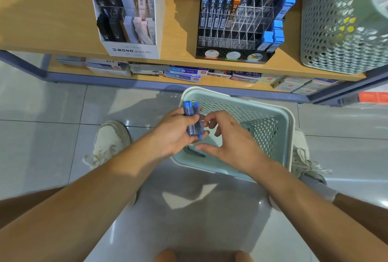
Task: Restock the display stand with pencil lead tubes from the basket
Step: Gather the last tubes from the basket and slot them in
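My left hand (176, 133) grips a bundle of several blue pencil lead tubes (192, 119) above the pale green basket (270, 114) on the floor. My right hand (228, 140) hovers beside the bundle over the basket, fingers curled loosely, fingertips close to the tubes; whether it pinches one I cannot tell. One dark tube (195, 152) lies on the basket's bottom under my hands. The clear acrylic display stand (241, 22) sits on the wooden shelf above, with blue-capped and orange-capped tubes in its upper and right slots and many bare slots in the middle.
A white MONO graph display box (128, 13) stands left of the stand. A second perforated basket (340, 22) sits on the shelf at right. Boxed stock fills the lower shelf (189, 72). My shoes (111, 142) flank the floor basket on grey tiles.
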